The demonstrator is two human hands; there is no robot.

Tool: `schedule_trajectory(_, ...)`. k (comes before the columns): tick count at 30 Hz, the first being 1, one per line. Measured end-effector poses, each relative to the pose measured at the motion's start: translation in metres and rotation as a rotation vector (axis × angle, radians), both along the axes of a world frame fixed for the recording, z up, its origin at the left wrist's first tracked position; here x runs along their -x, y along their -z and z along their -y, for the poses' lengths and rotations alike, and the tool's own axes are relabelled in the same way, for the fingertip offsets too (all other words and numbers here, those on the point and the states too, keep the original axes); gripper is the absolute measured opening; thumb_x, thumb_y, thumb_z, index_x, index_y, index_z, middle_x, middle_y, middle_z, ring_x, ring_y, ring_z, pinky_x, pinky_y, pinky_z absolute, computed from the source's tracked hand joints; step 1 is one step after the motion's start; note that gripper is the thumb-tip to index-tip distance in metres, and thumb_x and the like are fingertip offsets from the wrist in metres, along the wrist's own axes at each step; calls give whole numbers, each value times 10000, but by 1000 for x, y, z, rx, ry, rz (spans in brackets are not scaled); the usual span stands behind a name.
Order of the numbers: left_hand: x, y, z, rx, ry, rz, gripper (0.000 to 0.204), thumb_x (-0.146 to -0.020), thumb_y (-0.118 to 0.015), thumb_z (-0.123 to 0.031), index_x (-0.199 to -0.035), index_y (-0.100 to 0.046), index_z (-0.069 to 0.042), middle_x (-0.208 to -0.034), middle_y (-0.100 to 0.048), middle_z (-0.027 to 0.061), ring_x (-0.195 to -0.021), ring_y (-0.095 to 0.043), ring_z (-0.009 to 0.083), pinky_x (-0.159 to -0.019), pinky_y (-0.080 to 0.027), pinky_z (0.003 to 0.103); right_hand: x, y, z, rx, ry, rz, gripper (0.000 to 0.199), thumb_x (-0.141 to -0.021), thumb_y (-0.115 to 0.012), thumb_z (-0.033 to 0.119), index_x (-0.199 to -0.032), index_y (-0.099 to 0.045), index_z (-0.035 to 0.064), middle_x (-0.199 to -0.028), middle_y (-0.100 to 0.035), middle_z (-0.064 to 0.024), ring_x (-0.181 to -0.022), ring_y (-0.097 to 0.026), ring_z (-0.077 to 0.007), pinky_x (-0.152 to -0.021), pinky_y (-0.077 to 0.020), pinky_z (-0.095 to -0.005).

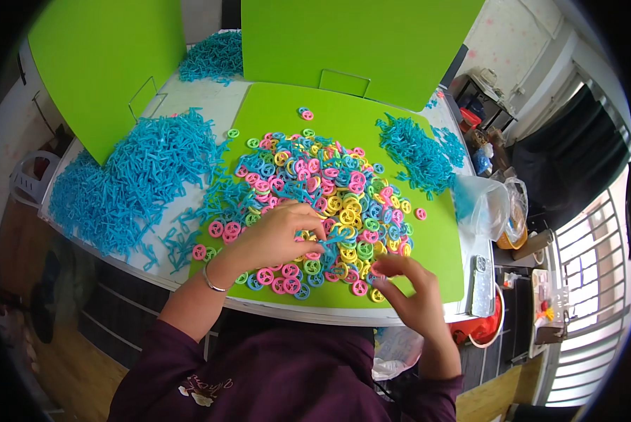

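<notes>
Blue sticks heaped at my left. My left hand pinches one blue stick over the ring pile – my right hand, fingers half curled, nips a pink ring. Most rings still lie loose, I judge – plenty left.

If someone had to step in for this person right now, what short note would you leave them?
Left hand: pinching a blue plastic piece over the pile of coloured rings.
Right hand: fingertips on a pink ring at the pile's near edge.
Rings lie heaped on the green mat; blue pieces lie heaped to the left and right.
No finished items can be made out; both heaps remain large.
</notes>
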State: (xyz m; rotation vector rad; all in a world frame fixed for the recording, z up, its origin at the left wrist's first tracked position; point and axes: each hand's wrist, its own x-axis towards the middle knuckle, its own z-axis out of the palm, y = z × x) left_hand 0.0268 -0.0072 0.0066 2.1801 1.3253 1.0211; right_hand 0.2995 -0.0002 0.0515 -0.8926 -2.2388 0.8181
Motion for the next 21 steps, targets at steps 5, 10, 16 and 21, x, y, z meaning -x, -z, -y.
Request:
schedule_trajectory(5, -15, 4, -1, -218, -116, 62, 175, -696, -758, -92, -846, -668, -81, -884, -624, 41, -891, -585, 238, -777, -477, 355, 60, 22, -45, 290, 113, 176, 279, -915, -610, 187, -1103, -594, -19, -820, -674, -64, -732, -628, -127, -685, -502, -267)
schedule_trajectory(10, -29, 8, -2, -265, -125, 45, 311, -712, -755, -113, -1004, -647, -119, -993, -568, 56, -908, -571, 241, -779, -475, 361, 64, 35, -55, 507, 38, -322, 303, -965, -524, 196, -1181, -583, -8, -899, -664, -35, -808, -600, -102, -714, -479, -254)
schedule_trajectory(16, -44, 31, -18, -334, -152, -27, 359, -742, -731, -101, -1064, -574, -109, -967, -566, 81, -917, -571, 255, -760, -469, 389, 58, 47, -65, 717, 110, -543, 353, -992, -458, 170, -1309, -505, 24, -1005, -626, -49, -886, -570, -87, -724, -481, -242)
schedule_trajectory(21, -34, 33, -21, -329, -347, -12, 312, -745, -733, -139, -1024, -597, -108, -940, -579, 68, -910, -569, 255, -801, -456, 401, 49, 25, -62, 748, 163, -787, 441, -991, -462, 205, -1398, -389, 53, -867, -512, 6, -843, -513, -78, -645, -484, -246)
